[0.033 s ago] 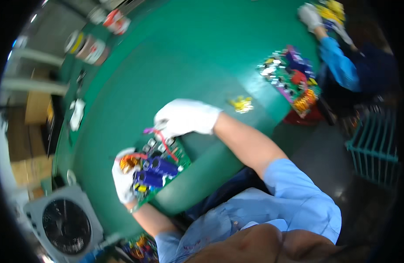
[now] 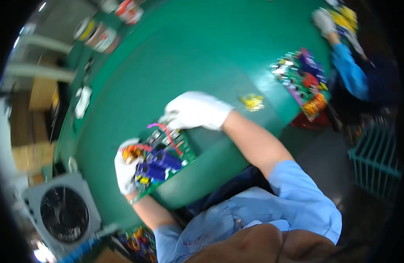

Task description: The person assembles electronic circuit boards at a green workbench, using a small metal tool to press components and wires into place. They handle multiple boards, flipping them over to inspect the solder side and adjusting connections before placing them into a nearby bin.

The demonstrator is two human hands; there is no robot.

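- Circuit board [image 2: 164, 160] w/ blue and purple parts, a copper-coloured coil and red wires is held just above the near edge of the green table [image 2: 202, 48], close to the person's body.
- Left hand [image 2: 125, 168], white-gloved, is clamped on the board's left edge; fingers wrapped round it by the coil.
- Right hand [image 2: 195, 110], also gloved, is laid on the board's far end, fingers curled down onto the red wires; whether anything is pinched can't be told (blurred).
- Small yellow part [image 2: 253, 102] is seen on the table, right of the right hand, apart from it.
- Second board pile [image 2: 300, 79] is seen at the table's far right, near a co-worker's blue sleeve [image 2: 349, 72].
- Grey fan [image 2: 64, 212] is seen lower left, beside the table.
- Tape rolls [image 2: 101, 35] are seen at upper left edge.
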